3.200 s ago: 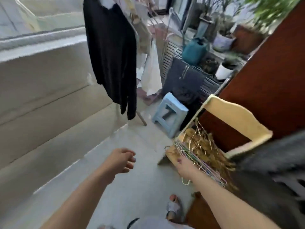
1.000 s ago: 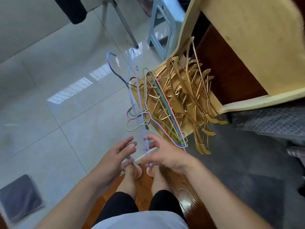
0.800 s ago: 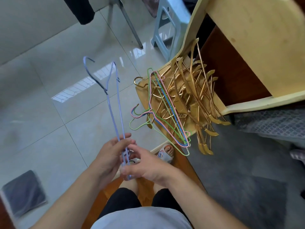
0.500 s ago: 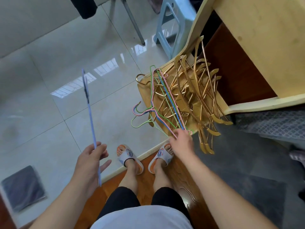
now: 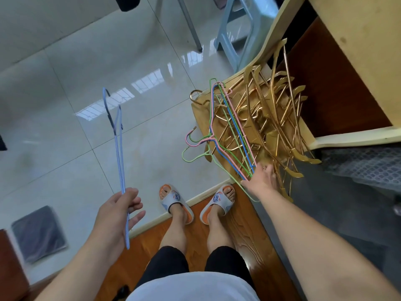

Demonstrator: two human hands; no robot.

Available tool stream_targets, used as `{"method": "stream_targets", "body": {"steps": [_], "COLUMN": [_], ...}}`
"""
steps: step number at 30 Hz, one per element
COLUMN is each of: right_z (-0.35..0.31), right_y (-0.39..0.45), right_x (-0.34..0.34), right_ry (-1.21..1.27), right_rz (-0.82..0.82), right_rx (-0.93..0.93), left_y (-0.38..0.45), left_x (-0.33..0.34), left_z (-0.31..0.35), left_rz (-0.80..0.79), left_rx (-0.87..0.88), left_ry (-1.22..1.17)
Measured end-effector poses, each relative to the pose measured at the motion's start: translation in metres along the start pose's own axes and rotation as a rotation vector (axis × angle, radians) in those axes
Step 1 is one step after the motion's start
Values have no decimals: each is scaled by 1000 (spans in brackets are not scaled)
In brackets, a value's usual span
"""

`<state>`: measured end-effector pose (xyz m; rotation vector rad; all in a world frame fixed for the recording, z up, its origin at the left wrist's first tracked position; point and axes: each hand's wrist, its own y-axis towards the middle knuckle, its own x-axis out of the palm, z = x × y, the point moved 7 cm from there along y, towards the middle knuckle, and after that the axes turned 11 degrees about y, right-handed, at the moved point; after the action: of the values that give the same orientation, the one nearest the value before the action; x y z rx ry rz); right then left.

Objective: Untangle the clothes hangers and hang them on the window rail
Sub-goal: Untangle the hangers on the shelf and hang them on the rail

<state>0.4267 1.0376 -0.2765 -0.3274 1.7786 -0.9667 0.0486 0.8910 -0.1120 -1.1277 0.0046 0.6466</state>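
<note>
The left hand (image 5: 118,211) grips a thin light-blue wire hanger (image 5: 118,148); the right hand (image 5: 261,178), fingers hidden, touches tangled pink, green and blue wire hangers (image 5: 227,135); grip unclear.

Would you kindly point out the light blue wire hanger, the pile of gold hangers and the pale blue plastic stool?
light blue wire hanger (image 5: 119,148), head view, on its long wires.
pile of gold hangers (image 5: 269,118), head view, middle of the heap.
pale blue plastic stool (image 5: 240,25), head view, on its leg frame.
</note>
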Motion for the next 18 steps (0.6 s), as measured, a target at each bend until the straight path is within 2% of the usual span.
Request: {"method": "stream_targets", "body": {"steps": [11, 18], "right_z": [-3, -3], "right_y": [4, 1], "right_x": [-10, -21], "right_ry": [-32, 64], "right_rz": [5, 5], "right_rx": [-66, -96], "left_y": [-8, -11], "left_x": [-1, 4], "left_z": [5, 7], "left_rz": [-19, -31], "left_rx": [22, 39], "left_ry": [24, 42]}}
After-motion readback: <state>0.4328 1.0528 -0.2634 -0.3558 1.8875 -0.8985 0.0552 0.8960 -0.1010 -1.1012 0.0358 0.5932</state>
